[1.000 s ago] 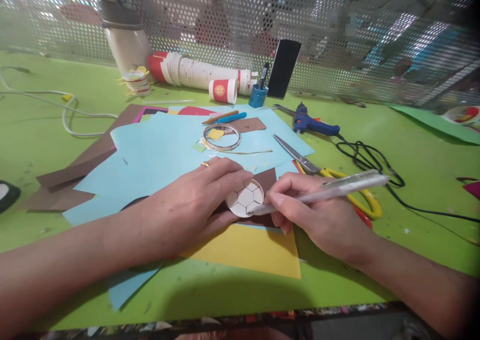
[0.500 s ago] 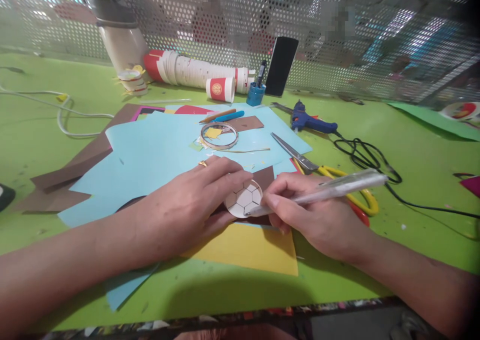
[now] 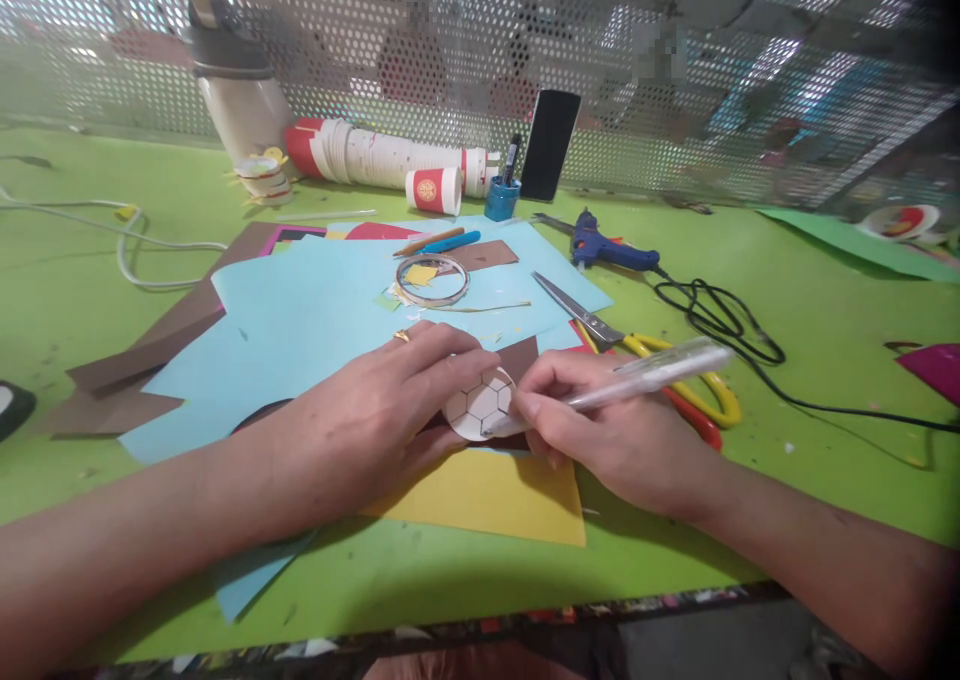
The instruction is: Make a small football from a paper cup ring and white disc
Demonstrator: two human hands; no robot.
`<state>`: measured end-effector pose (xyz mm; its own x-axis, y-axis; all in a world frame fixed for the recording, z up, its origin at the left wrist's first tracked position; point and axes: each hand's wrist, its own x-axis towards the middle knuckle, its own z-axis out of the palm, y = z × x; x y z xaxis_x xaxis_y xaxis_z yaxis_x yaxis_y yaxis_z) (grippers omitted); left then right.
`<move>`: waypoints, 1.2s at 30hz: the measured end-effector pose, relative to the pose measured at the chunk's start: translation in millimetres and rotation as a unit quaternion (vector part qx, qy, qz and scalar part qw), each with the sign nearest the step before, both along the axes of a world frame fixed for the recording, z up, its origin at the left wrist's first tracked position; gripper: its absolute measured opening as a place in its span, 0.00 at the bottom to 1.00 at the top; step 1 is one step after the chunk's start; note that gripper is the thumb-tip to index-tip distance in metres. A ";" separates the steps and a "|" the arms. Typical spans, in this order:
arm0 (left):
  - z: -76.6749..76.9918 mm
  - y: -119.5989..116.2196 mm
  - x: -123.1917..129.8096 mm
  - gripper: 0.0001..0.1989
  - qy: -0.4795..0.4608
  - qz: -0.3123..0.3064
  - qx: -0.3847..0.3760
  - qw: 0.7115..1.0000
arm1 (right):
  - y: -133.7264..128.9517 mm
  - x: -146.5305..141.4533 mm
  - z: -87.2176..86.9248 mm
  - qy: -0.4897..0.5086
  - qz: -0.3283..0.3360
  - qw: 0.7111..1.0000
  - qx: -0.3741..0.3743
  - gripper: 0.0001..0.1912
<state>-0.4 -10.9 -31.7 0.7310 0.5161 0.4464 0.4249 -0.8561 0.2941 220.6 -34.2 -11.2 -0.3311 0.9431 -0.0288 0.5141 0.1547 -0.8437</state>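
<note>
A small white paper disc [image 3: 480, 402] with black hexagon lines like a football lies on brown paper. Fingers and thumb of my left hand [image 3: 397, 400], which wears a ring, grip the disc at its left and top edges. My right hand [image 3: 592, 420] is closed round a whitish pen [image 3: 645, 372], whose tip touches the lower part of the disc. Yellow paper [image 3: 480, 495] shows below my hands, and light blue sheets [image 3: 277, 310] spread out beyond them.
Scissors [image 3: 577, 310], a blue glue gun [image 3: 611, 247] with a black cable, and a tape ring [image 3: 432, 280] lie beyond my hands. Farther back are stacked paper cups [image 3: 397, 158], a phone [image 3: 551, 145], a blue pot [image 3: 502, 200] and a jug [image 3: 240, 100].
The view has shifted slightly. Both hands keep their hold on the disc and the pen, with the pen tip still near the disc's lower edge.
</note>
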 end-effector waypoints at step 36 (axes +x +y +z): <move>15.7 18.9 -9.6 0.26 0.024 0.030 -0.238 0.970 | 63.0 37.2 -26.1 -0.172 -0.002 0.930 0.325 0.22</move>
